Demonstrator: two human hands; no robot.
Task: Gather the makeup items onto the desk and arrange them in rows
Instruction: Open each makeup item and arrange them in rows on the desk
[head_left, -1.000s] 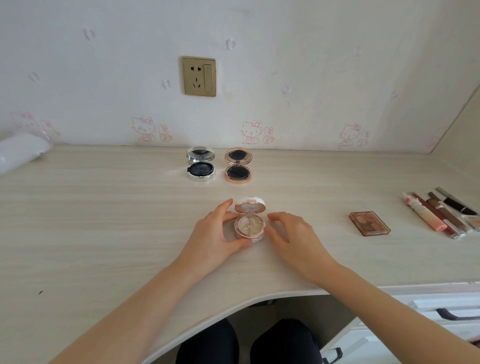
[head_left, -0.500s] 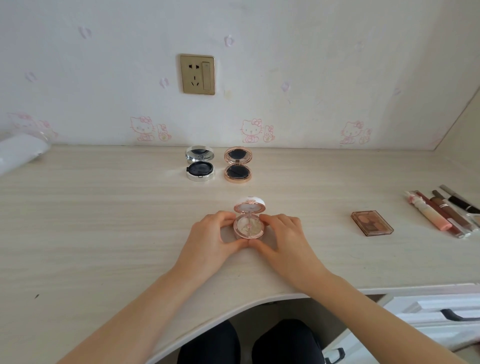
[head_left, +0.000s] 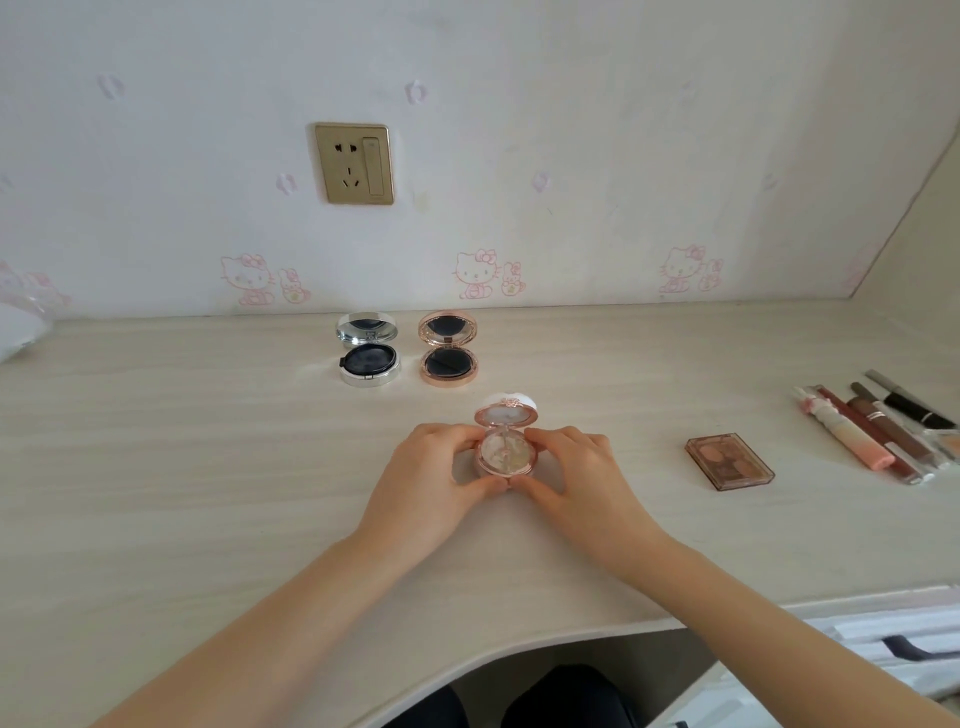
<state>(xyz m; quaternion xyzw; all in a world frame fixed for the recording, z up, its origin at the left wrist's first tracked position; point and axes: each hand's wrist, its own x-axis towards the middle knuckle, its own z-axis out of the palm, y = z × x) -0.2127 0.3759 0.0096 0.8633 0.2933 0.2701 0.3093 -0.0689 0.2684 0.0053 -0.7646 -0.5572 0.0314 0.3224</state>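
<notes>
Worktop (head_left: 156, 467), contents left to right.

1. White bundle (head_left: 15, 332), far left: cut off by the frame, identity unclear.
2. Silver compact (head_left: 368, 351), open, near the wall.
3. Rose-gold compact (head_left: 448, 349), open, just beside item 2; the two read as a started back row.
4. Pink compact (head_left: 505, 441), open, centre, standing on the worktop. Left hand (head_left: 436, 473) and right hand (head_left: 576, 478) curl around its base, thumbs meeting in front; placement apparently unfinished.
5. Eyeshadow palette (head_left: 730, 461), closed, lying askew, unplaced.
6. Lip tubes and pencils (head_left: 878, 431), far right: clustered, rightmost cropped, count uncertain, apparently still to be arranged.
</notes>
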